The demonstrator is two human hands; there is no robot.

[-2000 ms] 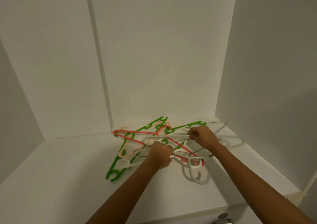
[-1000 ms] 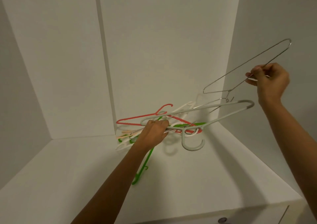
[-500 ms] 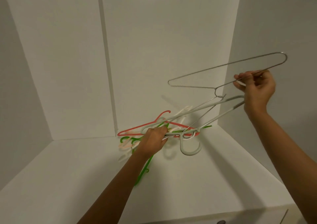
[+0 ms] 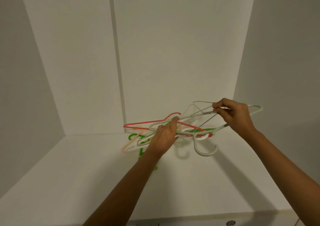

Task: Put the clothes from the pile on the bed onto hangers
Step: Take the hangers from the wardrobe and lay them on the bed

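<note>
Currently untangling, so do it clean: pin hanger bundle (image 4: pixel 188 132) low with left hand (image 4: pixel 164 137), ease wire hanger (image 4: pixel 202 102) out along its own line with right hand (image 4: pixel 233 116), no yanking, snaggy hooks. Bundle held just above white shelf (image 4: pixel 69 174); no clothes or bed in view. Left to right: peach hanger (image 4: pixel 129 144) and green hanger (image 4: pixel 129 136) drooping lowest, thin red hanger (image 4: pixel 147 122) above, left hand's fingers curled tight round the middle, thick pale hanger (image 4: pixel 190 116) with hook dangling, bare metal wire one seemingly threaded through it, right hand pinching wire and pale shoulder together.
</note>
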